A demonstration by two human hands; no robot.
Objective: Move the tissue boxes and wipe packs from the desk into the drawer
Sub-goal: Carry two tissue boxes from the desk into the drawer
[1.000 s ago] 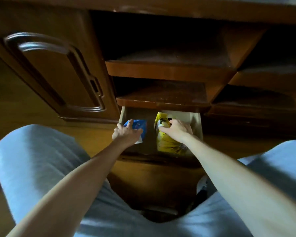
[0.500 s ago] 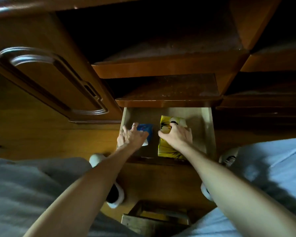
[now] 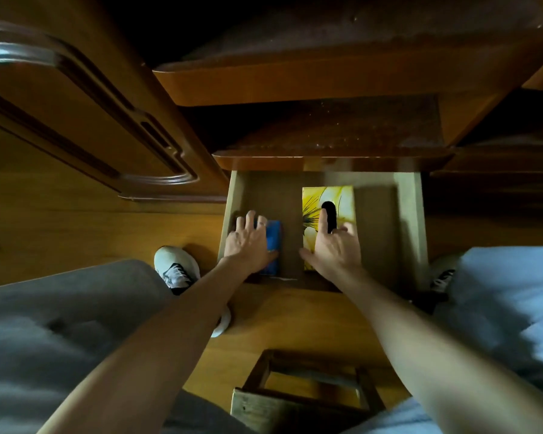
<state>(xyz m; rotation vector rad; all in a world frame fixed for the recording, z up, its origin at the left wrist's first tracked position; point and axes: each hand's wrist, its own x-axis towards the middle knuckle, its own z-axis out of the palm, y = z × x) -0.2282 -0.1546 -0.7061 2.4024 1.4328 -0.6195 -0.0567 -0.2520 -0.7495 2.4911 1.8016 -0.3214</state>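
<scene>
Both already sit in the drawer [image 3: 409, 214], left hand [image 3: 248, 242] flat on the wipes [image 3: 273, 242], right hand [image 3: 334, 249] flat on the tissue box [image 3: 326, 195], neither grip clamped, can't see what's left on the tabletop.

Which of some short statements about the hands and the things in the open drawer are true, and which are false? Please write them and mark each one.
1. The yellow tissue box lies inside the open drawer. True.
2. The right hand rests on the blue wipe pack. False: it rests on the yellow tissue box; the left hand is on the blue wipe pack.
3. The blue wipe pack lies left of the yellow tissue box. True.
4. The two items touch each other. False: bare drawer floor shows between them.
5. The tissue box's dark opening faces up. True.
</scene>
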